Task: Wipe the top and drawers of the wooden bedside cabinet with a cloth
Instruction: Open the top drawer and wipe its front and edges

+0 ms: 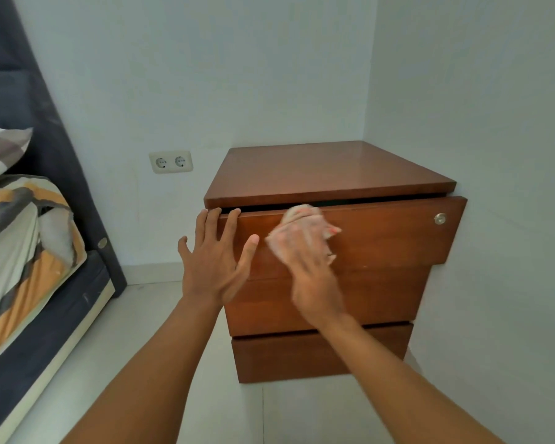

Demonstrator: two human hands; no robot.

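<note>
Your left hand (212,264), fingers spread, braces the ajar drawer (388,233) at its left edge against the push — your right hand (316,283) presses the cloth (297,230) to its front, grip lost in blur.

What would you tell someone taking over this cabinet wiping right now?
Left hand: fingers straight, tips on the top drawer's upper edge at its left end.
Right hand: presses the cloth on that drawer's front, left of middle; blurred, grip unclear.
The top drawer stands slightly pulled out under the cabinet top.
Done: cannot tell whether the cabinet top is wiped.
Left: likely the rest of this drawer front, then the middle drawer and bottom drawer.
</note>
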